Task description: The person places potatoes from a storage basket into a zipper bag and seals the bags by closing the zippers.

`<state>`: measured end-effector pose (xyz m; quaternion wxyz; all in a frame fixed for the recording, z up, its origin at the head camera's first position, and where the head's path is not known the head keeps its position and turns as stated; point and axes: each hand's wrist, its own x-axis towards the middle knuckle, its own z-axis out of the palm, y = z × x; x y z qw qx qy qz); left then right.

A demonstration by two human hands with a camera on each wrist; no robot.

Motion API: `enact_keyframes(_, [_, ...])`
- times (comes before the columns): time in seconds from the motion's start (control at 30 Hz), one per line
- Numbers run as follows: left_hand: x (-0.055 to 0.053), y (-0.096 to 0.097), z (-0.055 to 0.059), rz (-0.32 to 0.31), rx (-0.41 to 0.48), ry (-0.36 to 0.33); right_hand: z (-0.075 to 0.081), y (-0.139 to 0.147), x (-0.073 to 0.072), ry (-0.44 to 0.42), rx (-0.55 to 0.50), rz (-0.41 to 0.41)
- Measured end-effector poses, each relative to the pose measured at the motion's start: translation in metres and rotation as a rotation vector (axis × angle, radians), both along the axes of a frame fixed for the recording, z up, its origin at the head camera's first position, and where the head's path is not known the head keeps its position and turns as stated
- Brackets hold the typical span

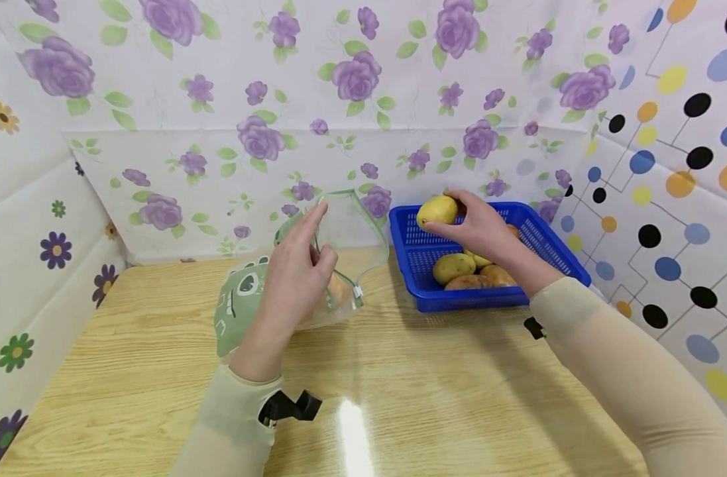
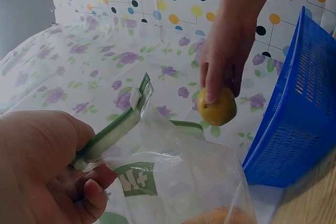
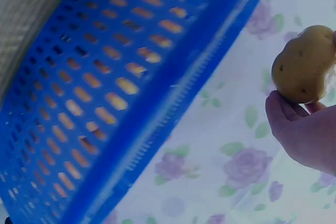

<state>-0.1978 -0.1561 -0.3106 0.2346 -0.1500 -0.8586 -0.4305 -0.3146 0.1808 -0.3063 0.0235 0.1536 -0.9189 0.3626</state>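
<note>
In the head view my left hand (image 1: 291,275) is at the clear zip bag (image 1: 240,305), whose green side carries a cartoon face. Thumb and fingers pinch the bag's green zip rim (image 2: 113,132) in the left wrist view, and its mouth stands parted. Through the clear plastic shows something orange-brown (image 2: 223,215), its kind unclear. My right hand (image 1: 488,228) grips a yellow potato (image 1: 437,211) between thumb and fingers, raised over the left part of the blue basket (image 1: 476,301). Dark eyes dot the potato's skin in the right wrist view.
Inside the basket lie several more potatoes (image 1: 454,268), yellow and brown. Bag and basket stand on a wood-grain table (image 1: 399,397). Flowered sheeting (image 1: 262,139) rises behind, and a dotted sheet (image 1: 667,199) borders the right side.
</note>
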Motion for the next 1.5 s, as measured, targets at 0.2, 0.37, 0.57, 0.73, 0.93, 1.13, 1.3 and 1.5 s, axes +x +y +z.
enact_keyframes(0.2, [0.000,0.000,0.000,0.003,-0.001,0.000,0.013,-0.014,0.012,0.027,-0.023,0.045])
enact_keyframes(0.37, [0.001,0.000,0.000,0.007,-0.006,0.003,0.021,-0.026,0.021,0.034,-0.043,0.076])
enact_keyframes(0.57, [0.000,0.000,0.000,0.009,-0.008,0.012,0.032,-0.040,0.032,0.048,-0.077,0.121])
enact_keyframes(0.73, [0.000,0.001,0.001,0.004,-0.010,0.006,0.035,-0.051,0.039,0.042,-0.096,0.158])
enact_keyframes(0.93, [0.001,0.002,0.002,0.008,-0.010,0.011,0.036,-0.066,0.044,0.058,-0.078,0.205])
enact_keyframes(1.13, [0.001,0.002,0.002,0.010,-0.013,0.010,0.036,-0.080,0.048,0.082,-0.069,0.247])
enact_keyframes(1.3, [0.001,0.002,0.002,0.009,-0.014,-0.002,0.033,-0.092,0.048,0.086,-0.022,0.285])
enact_keyframes(1.5, [0.000,0.002,0.003,0.013,-0.013,-0.006,0.030,-0.106,0.045,0.096,0.027,0.340])
